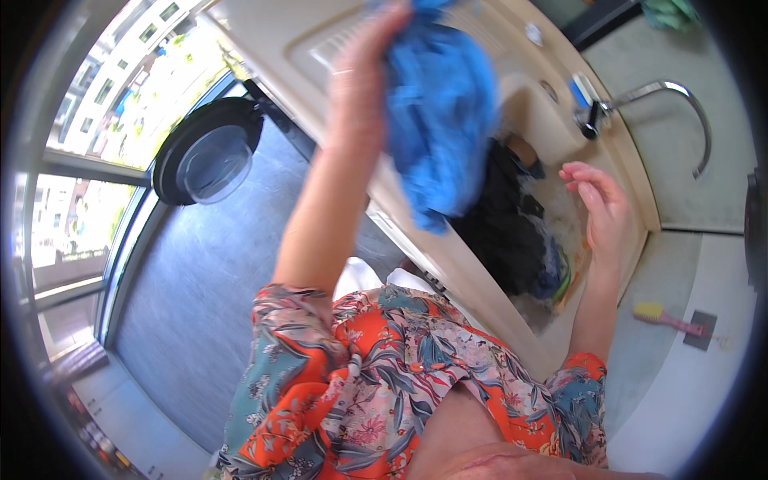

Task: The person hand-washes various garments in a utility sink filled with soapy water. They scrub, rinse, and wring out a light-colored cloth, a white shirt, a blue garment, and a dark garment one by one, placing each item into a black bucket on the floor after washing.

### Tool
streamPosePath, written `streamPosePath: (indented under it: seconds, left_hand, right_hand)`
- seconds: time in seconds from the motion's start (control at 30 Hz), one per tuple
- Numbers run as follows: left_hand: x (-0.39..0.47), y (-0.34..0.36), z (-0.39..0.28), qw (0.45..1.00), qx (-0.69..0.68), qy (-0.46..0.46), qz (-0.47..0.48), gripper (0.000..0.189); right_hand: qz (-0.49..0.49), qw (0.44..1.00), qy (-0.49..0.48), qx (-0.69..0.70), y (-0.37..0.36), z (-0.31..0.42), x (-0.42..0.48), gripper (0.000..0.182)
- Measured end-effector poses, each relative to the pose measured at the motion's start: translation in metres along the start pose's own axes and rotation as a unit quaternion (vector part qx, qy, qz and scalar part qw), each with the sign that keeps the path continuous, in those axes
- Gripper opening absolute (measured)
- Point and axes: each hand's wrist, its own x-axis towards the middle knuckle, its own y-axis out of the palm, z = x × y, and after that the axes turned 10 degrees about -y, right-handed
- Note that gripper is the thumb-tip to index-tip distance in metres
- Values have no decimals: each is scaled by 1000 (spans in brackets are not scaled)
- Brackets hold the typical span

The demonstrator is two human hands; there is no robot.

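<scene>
In the head view my left hand (366, 78) is raised over the washboard side of a beige laundry sink (480, 267). It grips a bunched blue cloth (444, 114), blurred and hanging over the sink's front side. My fingers are largely hidden behind the fabric. Over the basin's far right side, my right hand (603, 207) is held in the air with loosely bent fingers and nothing in them. Below and between the hands, dark wet clothing (501, 225) lies in the basin, with a blue and green piece (558, 273) at its edge.
A curved chrome faucet (666, 90) rises at the sink's back, beside a blue-and-white block (582, 90). A brush (654, 313) with yellow bristles hangs on the right wall. At left, a clear basin (216, 165) rests against a black round tub (171, 153) near the window.
</scene>
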Motion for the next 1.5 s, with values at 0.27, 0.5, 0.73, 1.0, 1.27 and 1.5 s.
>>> streamPosePath:
  seconds: [0.27, 0.5, 0.73, 1.0, 1.27, 1.5]
  left_hand:
    - [-88, -243, -75, 944, 46, 165, -283, 39]
    - [-164, -508, 59, 851, -174, -12, -496, 8]
    - [-26, -492, 143, 806, -218, -147, -531, 29]
    - [113, -354, 125, 919, -266, -235, -170, 40]
    - [50, -435, 112, 905, -32, -338, -257, 34]
    - [38, -394, 4, 949, 118, -144, -256, 39]
  right_hand:
    - [22, 970, -109, -217, 6, -100, 106, 23]
    - [-29, 895, -163, -415, -19, -128, 117, 36]
    - [-8, 912, -77, -402, -6, -94, 104, 36]
    - [-7, 897, -55, -439, -1, -97, 93, 40]
    - [-78, 920, -17, -385, 18, -99, 94, 37]
    - [-127, 886, -171, -413, 22, -85, 92, 21]
